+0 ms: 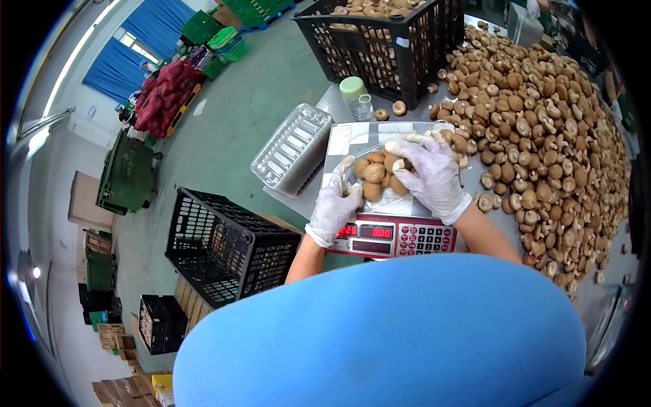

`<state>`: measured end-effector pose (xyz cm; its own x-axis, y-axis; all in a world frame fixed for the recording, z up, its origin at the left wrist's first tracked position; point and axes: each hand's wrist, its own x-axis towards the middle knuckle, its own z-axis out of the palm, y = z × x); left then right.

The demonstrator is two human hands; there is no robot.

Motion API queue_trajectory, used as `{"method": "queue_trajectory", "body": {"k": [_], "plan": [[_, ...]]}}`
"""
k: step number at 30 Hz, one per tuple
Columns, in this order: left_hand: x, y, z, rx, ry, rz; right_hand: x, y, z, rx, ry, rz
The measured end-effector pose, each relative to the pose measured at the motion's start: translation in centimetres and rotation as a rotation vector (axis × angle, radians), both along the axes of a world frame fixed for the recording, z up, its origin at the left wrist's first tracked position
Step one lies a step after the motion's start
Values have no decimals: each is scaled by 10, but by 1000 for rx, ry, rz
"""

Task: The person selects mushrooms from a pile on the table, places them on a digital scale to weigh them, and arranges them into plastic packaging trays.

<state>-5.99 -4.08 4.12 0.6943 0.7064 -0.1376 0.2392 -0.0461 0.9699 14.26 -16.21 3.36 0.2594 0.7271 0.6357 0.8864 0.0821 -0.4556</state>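
Both my hands wear thin white gloves over a scale (pixel 428 236) with a red-lit display. Brown mushrooms (pixel 373 172) lie bunched in a clear plastic tray (pixel 393 205) on its plate. My left hand (pixel 335 209) is at the tray's left side, thumb and forefinger apart, fingertips close against the mushrooms and the tray edge. From the right, my right hand (pixel 432 175) curls over the bunch, its thumb and fingers closed round a mushroom that they partly hide. More mushrooms show just beyond its fingers.
A large mushroom heap (pixel 542 149) covers the table's right side. A black crate (pixel 386 54) with mushrooms stands at the back, near a green-lidded jar (pixel 354 95). Stacked clear trays (pixel 293 149) sit left of the scale. Another black crate (pixel 227 244) is lower left.
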Motion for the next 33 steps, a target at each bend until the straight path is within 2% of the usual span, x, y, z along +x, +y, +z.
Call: {"method": "queue_trajectory", "body": {"k": [3, 6, 9, 10, 12, 13, 15, 16, 18, 20, 22, 23, 25, 28, 31, 32, 33], "plan": [[-1, 0, 2, -30, 3, -3, 0, -2, -2, -16, -112, -79], [-3, 1, 4, -27, 18, -10, 12, -21, 14, 69, -21, -144], [-2, 4, 5, 27, 55, -33, 56, -37, -13, 200, 123, -303], [-2, 4, 4, 22, 54, -33, 73, -46, -15, 108, 52, -381], [0, 3, 5, 28, 66, -27, 101, -56, -41, 50, 316, -314], [0, 3, 5, 28, 68, -32, 115, -58, -58, 50, 318, -319], [0, 2, 5, 8, 52, -41, 132, -59, -85, -115, 471, -146], [-1, 2, 4, -3, 46, -43, 126, -60, -81, -115, 477, -147], [-2, -1, 1, 26, 16, -40, 110, -57, -65, -159, 783, -146], [-2, -4, 0, 53, -15, -54, 104, -59, -60, -124, 846, -114], [-2, -11, -1, 34, -79, -7, 90, -66, -37, -275, 1039, -153], [-1, -12, -3, 1, -95, 4, 84, -71, -39, -223, 890, -198], [-1, -14, -7, -30, -124, 14, 85, -89, -49, -212, 755, -196], [2, -32, -18, -74, -201, -21, 82, -131, -88, -112, 493, -299], [13, -45, -31, -107, -157, -141, 45, -191, -63, -102, 661, -410], [18, -52, -33, -123, -167, -193, 32, -213, -52, -84, 827, -424], [26, -61, -35, -132, -180, -256, 30, -236, -67, -84, 580, -514]]}}
